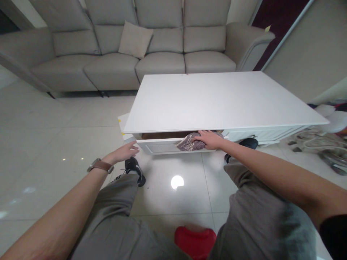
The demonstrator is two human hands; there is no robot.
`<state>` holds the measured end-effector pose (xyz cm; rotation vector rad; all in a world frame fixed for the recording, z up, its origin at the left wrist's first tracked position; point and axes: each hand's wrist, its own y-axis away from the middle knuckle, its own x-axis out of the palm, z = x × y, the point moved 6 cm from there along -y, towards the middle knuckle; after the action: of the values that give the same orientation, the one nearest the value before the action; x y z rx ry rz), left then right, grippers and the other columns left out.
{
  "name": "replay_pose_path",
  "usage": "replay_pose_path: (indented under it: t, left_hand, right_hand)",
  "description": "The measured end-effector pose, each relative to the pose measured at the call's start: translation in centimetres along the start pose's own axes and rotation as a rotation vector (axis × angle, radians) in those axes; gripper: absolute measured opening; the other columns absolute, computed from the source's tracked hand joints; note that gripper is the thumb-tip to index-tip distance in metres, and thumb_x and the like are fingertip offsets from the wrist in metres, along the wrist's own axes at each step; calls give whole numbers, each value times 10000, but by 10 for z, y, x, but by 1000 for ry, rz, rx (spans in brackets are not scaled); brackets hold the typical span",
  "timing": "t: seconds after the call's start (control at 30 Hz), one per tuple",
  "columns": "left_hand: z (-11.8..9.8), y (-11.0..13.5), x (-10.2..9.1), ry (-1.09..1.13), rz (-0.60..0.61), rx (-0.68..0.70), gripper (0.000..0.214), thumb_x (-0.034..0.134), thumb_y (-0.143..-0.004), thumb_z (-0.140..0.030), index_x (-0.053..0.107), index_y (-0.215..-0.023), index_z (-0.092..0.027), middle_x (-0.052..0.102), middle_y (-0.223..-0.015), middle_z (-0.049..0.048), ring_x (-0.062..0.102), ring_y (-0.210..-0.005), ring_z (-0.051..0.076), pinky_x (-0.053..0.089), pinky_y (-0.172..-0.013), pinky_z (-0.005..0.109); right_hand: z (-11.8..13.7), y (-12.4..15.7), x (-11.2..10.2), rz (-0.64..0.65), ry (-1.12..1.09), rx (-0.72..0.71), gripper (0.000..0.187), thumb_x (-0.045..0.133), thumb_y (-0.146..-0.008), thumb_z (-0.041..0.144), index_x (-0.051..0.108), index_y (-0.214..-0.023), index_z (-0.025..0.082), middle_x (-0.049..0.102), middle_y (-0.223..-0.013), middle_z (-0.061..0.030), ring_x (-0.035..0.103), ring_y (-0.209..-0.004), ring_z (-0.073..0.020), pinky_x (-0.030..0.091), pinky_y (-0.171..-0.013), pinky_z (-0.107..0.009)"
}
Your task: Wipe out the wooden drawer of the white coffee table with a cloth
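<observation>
My right hand (pixel 209 139) presses a brown-and-white patterned cloth (pixel 191 142) against the top edge of a drawer front, fingers bent over the cloth. The white drawer (pixel 162 147) is pulled partway out of a low white coffee table (pixel 217 99); a dark gap shows its inside. By the drawer's left corner is my left hand (pixel 123 152), with a watch on the wrist. Its fingers are apart and hold nothing; whether a fingertip touches the corner I cannot tell.
A grey sofa (pixel 162 65) with a beige cushion (pixel 135 39) stands behind the table. A second drawer (pixel 252 135) is on the right. Coiled hoses or cables (pixel 320 139) lie on the floor at right. A red stool (pixel 195 242) is between my legs.
</observation>
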<state>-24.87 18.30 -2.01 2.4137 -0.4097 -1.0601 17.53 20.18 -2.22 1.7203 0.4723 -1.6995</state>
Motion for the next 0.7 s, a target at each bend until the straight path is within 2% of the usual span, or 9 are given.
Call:
replay_pose_path:
  t: [0.27, 0.43, 0.7]
  left_hand:
    - [2, -1, 1, -4, 26, -4, 988, 664, -761, -541, 308, -1609, -178, 730, -1246, 169, 757, -964, 281, 598, -883, 413]
    - [2, -2, 2, 4, 32, 6, 947, 684, -758, -526, 363, -1584, -191, 752, -1191, 146, 761, -935, 279, 602, -876, 406]
    - [2, -2, 3, -3, 39, 9, 947, 671, -758, -544, 348, -1580, -204, 751, -1188, 145, 761, -946, 287, 601, -885, 424]
  right_hand:
    - [0, -1, 0, -13, -15, -7, 586, 595, -865, 216, 551, -1433, 353, 512, -1239, -124, 540, -1114, -304, 385, -938, -410]
    - [0, -1, 1, -8, -14, -5, 594, 601, -860, 215, 549, -1435, 349, 513, -1240, -124, 532, -1117, -305, 374, -953, -412]
    - [3, -2, -1, 0, -19, 3, 598, 594, -856, 205, 550, -1432, 360, 509, -1272, -129, 531, -1123, -312, 370, -957, -423]
